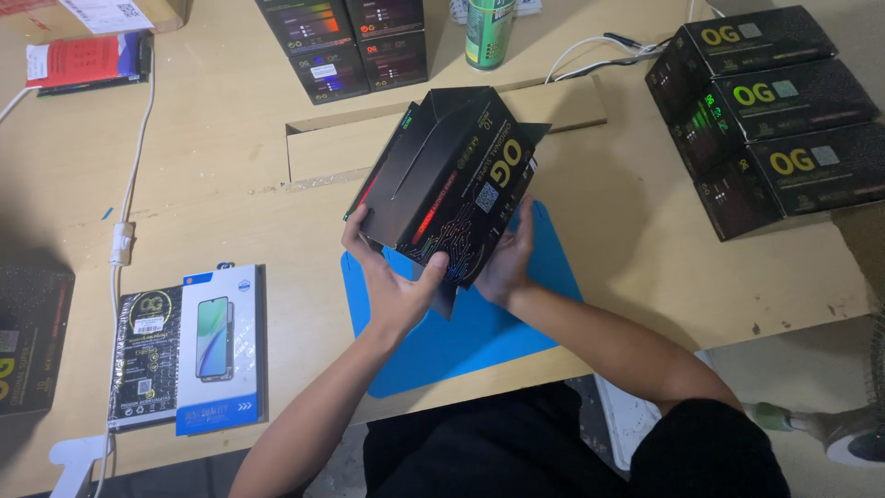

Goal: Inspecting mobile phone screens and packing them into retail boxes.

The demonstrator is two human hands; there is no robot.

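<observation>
Wooden table [212, 166] (blue mat [479, 332]) under black carton [452, 184].

Stacked black boxes [770, 111], upper right of frame. Green can [489, 32], top centre. Flat blue-and-white phone-part packet [219, 346], lower left, beside white cable [124, 231].

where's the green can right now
In the head view the green can stands at the table's far edge, top centre, just right of the stacked black boxes and beyond the open box both hands hold.
</observation>
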